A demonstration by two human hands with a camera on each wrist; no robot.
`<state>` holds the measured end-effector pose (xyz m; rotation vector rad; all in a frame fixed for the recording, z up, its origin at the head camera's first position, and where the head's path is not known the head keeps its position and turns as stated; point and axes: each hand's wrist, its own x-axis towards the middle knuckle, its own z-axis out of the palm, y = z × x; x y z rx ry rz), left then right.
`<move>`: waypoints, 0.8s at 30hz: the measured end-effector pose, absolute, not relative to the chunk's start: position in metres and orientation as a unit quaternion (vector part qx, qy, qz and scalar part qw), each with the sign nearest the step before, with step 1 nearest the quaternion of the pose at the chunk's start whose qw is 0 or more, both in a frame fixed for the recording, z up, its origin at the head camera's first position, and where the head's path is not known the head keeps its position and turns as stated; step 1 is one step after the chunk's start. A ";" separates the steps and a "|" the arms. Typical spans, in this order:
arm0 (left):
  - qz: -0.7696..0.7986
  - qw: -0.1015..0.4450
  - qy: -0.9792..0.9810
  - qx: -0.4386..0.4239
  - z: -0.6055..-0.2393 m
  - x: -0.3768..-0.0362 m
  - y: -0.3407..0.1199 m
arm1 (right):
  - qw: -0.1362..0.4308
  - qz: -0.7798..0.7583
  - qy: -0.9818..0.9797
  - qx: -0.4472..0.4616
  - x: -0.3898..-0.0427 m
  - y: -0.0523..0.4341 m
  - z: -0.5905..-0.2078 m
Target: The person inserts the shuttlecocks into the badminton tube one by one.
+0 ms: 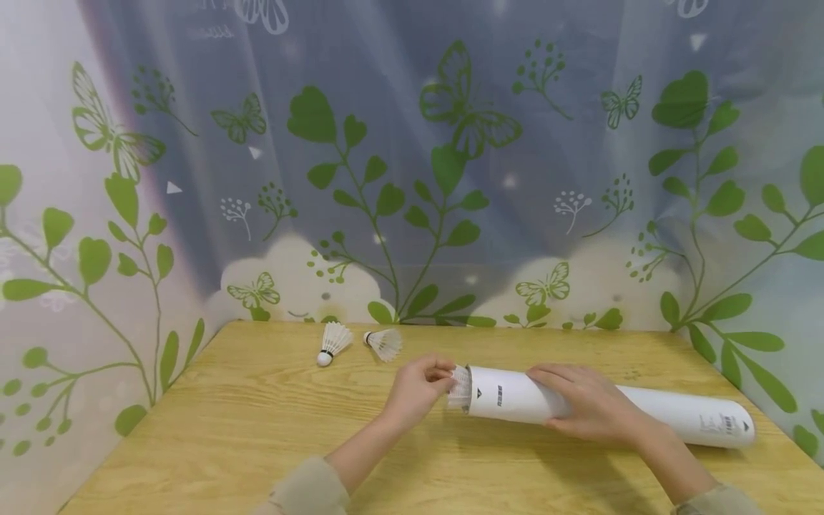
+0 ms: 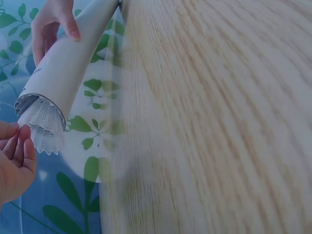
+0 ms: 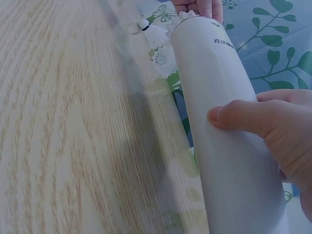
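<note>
My right hand (image 1: 589,404) grips a long white shuttlecock tube (image 1: 676,411) around its middle, thumb on the near side. The tube lies sideways over the table, its mouth facing left. A white shuttlecock (image 2: 46,134) sticks skirt-first out of that mouth, its cork end hidden inside. My left hand (image 1: 418,390) pinches the skirt's edge between thumb and fingers. What appears to be a second skirt is nested within it. Farther back on the table lie two more shuttlecocks, one (image 1: 331,343) with its cork toward me and another (image 1: 384,343) with its cork to the left.
Beneath everything is a wood-grain table (image 1: 257,429). A curtain (image 1: 399,179) printed with green leaves and butterflies hangs along the table's back edge and both sides. The tube's far end (image 1: 740,425) reaches toward the table's right side.
</note>
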<state>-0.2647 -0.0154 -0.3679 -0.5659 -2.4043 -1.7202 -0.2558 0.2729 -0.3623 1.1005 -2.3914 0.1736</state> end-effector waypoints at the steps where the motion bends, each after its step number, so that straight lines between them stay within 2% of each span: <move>1: -0.571 0.065 -0.797 -0.186 -0.368 -0.265 -0.016 | 0.247 0.064 -0.879 0.403 -0.256 0.273 -0.362; 24: -0.587 0.042 -0.788 -0.182 -0.367 -0.264 -0.013 | 0.274 0.063 -0.867 0.412 -0.259 0.272 -0.367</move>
